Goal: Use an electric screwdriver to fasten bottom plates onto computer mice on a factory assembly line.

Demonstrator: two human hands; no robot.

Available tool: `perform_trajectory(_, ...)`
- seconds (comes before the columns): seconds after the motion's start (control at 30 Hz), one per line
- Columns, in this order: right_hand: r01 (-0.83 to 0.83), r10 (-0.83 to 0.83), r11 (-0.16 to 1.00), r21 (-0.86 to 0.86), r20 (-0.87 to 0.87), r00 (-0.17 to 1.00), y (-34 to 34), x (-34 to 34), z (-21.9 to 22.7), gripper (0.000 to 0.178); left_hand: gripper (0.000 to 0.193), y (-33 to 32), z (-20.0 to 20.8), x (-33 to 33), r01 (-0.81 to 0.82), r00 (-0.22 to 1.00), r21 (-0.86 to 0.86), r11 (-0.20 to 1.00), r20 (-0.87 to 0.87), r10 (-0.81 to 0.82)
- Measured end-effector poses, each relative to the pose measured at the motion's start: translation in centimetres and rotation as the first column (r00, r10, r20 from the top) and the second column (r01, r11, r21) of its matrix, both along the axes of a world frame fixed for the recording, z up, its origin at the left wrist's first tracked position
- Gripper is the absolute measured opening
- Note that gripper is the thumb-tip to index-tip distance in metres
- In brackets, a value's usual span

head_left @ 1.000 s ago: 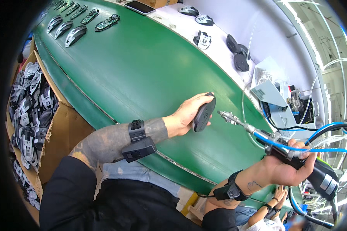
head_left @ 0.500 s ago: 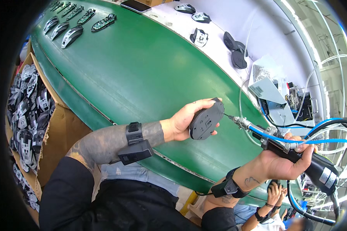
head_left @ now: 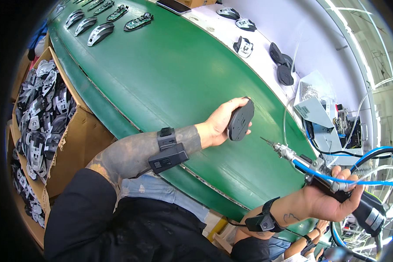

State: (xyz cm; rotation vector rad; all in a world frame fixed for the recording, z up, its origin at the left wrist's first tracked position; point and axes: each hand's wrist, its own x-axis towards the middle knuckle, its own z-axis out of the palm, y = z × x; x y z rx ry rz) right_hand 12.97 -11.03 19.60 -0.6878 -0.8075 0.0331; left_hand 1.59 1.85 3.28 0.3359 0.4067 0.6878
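Observation:
My left hand (head_left: 220, 120) is closed round a black computer mouse (head_left: 241, 120), its flat underside turned toward the right. The thumb lies over the mouse's top edge, and fingertips show at its far side. In my right hand (head_left: 332, 196) is a black and silver power screwdriver (head_left: 323, 177) with a blue hose along it, my fingers wrapped round its body. The thin bit points up and left, a short gap away from the mouse. Both are held above the green work surface (head_left: 174, 87).
Mouse shells (head_left: 101, 34) and circuit boards (head_left: 138, 22) stand in rows at the far left. A cardboard box (head_left: 74, 157) of shells is at left. More mouse parts (head_left: 243, 46) lie on the white ledge, near a phone (head_left: 174, 6). Right are a machine (head_left: 325, 126), hoses and another person's arm (head_left: 308, 240).
The screwdriver bit has come away from the mouse, where it was at its edge. My left hand has lifted and turned the mouse more edge-on. The whole view has shifted slightly.

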Motion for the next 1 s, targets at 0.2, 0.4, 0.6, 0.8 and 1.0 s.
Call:
perform_trajectory(0.2,-0.048,0.048,0.999,0.009,0.054,0.997,-0.2,-0.3,0.0,0.023,0.037,0.6,-0.2,-0.6,0.098,0.970,0.021,0.995,0.220,-0.100)
perform_trajectory(0.4,0.084,-0.083,0.996,0.039,-0.037,0.996,0.5,0.5,0.2,0.020,0.039,-0.5,0.1,-0.1,0.257,0.930,0.051,0.965,0.258,-0.261)
perform_trajectory(0.6,0.078,-0.078,0.997,0.026,-0.017,0.997,0.9,0.9,-0.3,0.013,0.037,-1.1,0.8,-0.4,0.315,0.919,0.078,0.946,0.225,-0.324)
perform_trajectory(0.8,0.028,-0.029,0.999,0.015,0.043,0.999,0.8,1.0,-0.5,0.014,0.037,-0.8,0.5,-0.3,0.349,0.902,0.103,0.931,0.234,-0.364)
perform_trajectory(1.0,-0.005,0.005,1.000,0.009,-0.006,1.000,-0.1,0.3,0.4,0.021,0.038,0.6,0.1,0.1,0.054,0.998,0.191,0.980,-0.026,-0.050)
